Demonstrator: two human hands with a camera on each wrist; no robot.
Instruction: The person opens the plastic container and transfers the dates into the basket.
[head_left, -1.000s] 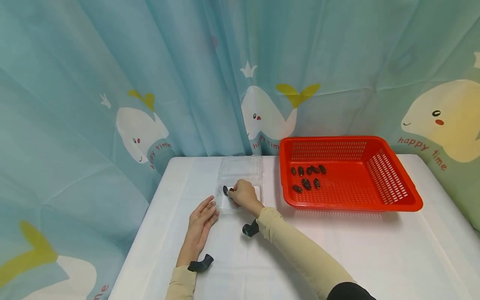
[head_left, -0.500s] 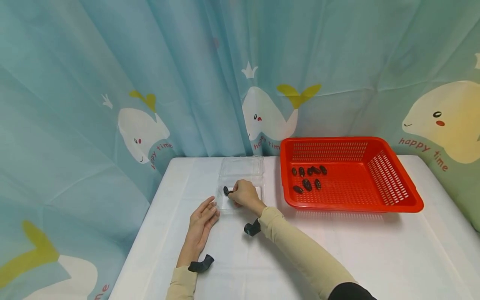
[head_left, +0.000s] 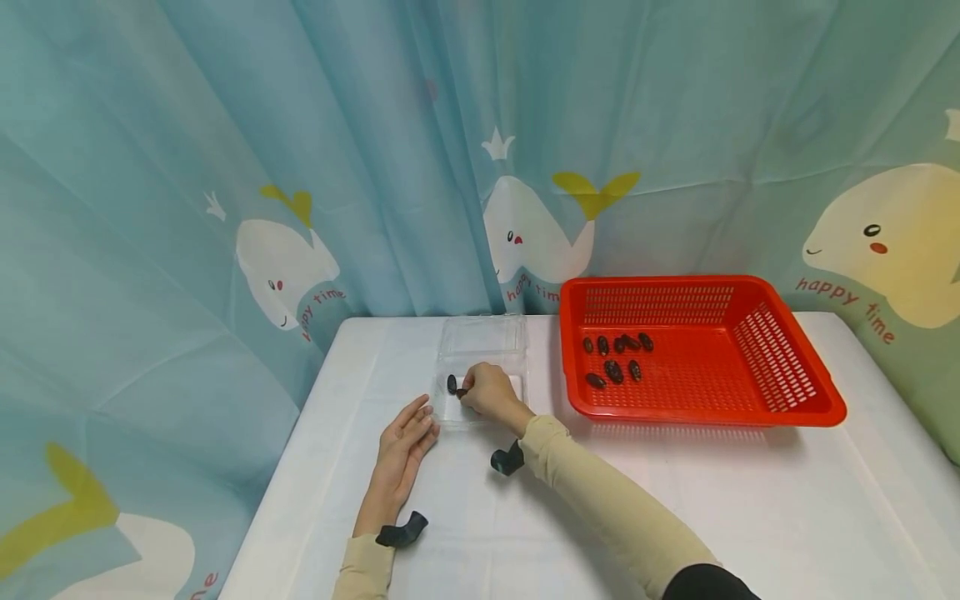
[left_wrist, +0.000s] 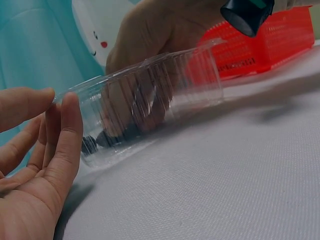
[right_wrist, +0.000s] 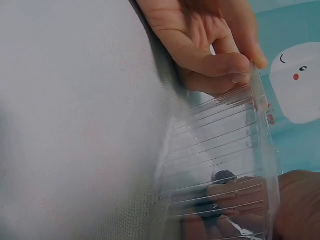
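A clear hinged plastic box [right_wrist: 215, 145] with ribbed walls lies on the table, its lid [head_left: 483, 335] folded back. At the box's near left corner, my left hand [head_left: 405, 446] pinches the rim between thumb and fingers [left_wrist: 70, 120]. My right hand [head_left: 491, 393] reaches down inside the box and holds a small dark oval fruit [head_left: 461, 392], date-like in look, at its fingertips. Just left of that, another dark oval fruit [head_left: 452, 384] rests in the box. The right hand's fingers show blurred through the plastic in both wrist views.
A red perforated basket [head_left: 780, 367] stands at the back right, with several dark oval fruits [head_left: 613, 372] grouped in its left part. A white cloth covers the table [head_left: 750, 508]. Behind it hangs a blue curtain [head_left: 390, 125] printed with whales.
My right hand has shifted the held dark fruit slightly nearer to me inside the box. My left hand stays at the box's corner.
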